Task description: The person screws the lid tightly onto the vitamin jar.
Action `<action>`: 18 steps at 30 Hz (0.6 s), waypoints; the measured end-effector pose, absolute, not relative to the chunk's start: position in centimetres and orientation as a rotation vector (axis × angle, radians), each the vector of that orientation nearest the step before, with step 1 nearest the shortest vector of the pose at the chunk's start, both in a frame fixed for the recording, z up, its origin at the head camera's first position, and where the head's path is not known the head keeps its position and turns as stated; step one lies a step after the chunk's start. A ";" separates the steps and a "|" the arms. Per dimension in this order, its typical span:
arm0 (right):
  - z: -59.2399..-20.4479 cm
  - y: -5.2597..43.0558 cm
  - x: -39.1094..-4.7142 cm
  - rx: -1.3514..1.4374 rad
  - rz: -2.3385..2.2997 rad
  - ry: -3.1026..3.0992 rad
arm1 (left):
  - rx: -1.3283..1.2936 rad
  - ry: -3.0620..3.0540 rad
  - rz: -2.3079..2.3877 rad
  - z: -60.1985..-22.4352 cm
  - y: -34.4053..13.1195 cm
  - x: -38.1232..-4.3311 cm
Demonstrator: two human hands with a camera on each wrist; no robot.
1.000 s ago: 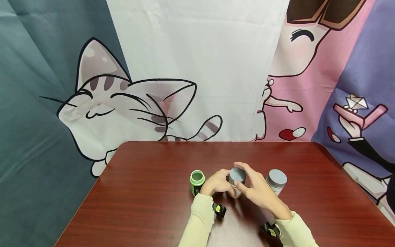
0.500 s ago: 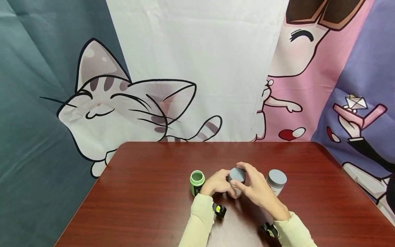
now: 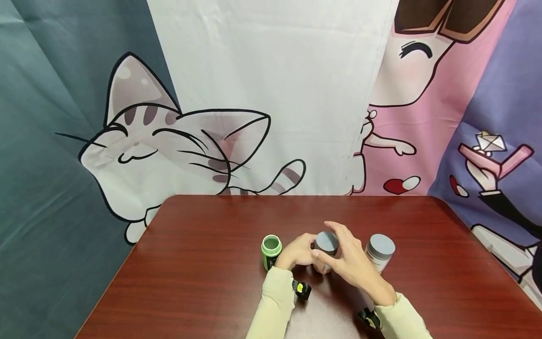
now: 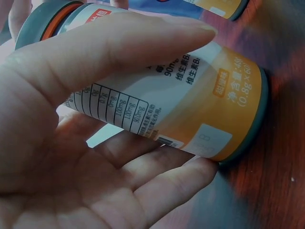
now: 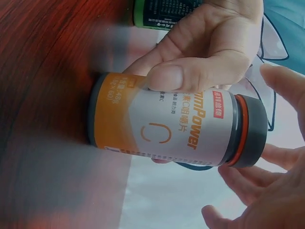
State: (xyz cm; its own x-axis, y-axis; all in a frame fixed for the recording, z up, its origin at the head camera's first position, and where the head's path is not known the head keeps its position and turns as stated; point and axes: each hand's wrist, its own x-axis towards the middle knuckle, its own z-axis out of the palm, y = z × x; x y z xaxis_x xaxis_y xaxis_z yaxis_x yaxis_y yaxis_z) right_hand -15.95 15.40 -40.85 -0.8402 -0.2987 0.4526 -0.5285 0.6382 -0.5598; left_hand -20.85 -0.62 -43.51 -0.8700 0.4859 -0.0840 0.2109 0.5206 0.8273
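My left hand point(image 3: 300, 250) grips an upright vitamin C tablet bottle point(image 5: 162, 121) by its white and orange body. The thumb point(image 4: 143, 40) lies along one side of the label, with the other fingers on the opposite side. Topping the bottle is a dark grey lid point(image 3: 327, 242), with an orange-red ring showing beneath it. Around this lid, my right hand point(image 3: 355, 261) is spread. In the right wrist view its thumb point(image 5: 281, 88) stands apart from the lid, while fingertips come right up to the lid's lower edge.
To the left of my left hand stands a green jar point(image 3: 271, 247) without a lid. A white bottle with a grey lid point(image 3: 380, 249) stands just right of my right hand. All are on a reddish-brown wooden table point(image 3: 190, 282), with a printed cloth point(image 3: 271, 84) hanging behind it.
My right thumb has shifted left across the front of the lid, and the right fingers have spread wider. My left hand keeps its grip on the bottle in the same place.
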 end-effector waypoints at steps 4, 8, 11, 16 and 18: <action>-40.8 15.3 -15.9 0.702 1.039 -2.537 | 0.584 2.455 1.280 -43.5 -0.6 -21.0; -40.9 15.3 -15.9 0.719 1.147 -2.536 | 0.547 2.416 1.319 -43.6 -0.6 -20.8; -40.9 15.4 -16.0 0.747 1.236 -2.524 | 0.524 2.386 1.342 -43.6 -0.6 -20.7; -41.0 15.6 -16.1 0.755 1.258 -2.508 | 0.482 2.356 1.357 -43.6 -0.5 -20.5; -41.0 15.7 -16.1 0.746 1.245 -2.512 | 0.475 2.361 1.354 -43.5 -0.4 -20.5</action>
